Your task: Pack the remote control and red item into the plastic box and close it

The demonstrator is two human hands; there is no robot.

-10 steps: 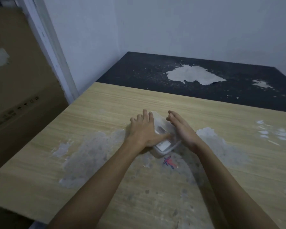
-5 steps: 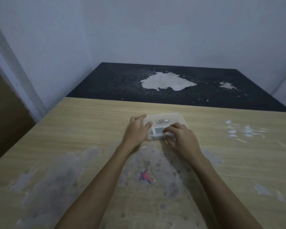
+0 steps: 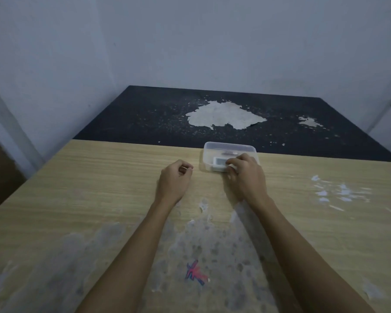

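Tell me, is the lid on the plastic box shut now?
Probably shut: a flat clear lid seems to cover the plastic box, with a white item visible through it. The right hand rests on its near edge. Whether it is latched, cannot tell.

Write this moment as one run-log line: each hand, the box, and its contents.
left hand: curled, off box | right hand: on near edge of plastic box | lid: on | inside: white remote control

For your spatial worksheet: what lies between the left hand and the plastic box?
Only bare wooden table separates the left hand from the plastic box, in the head view.
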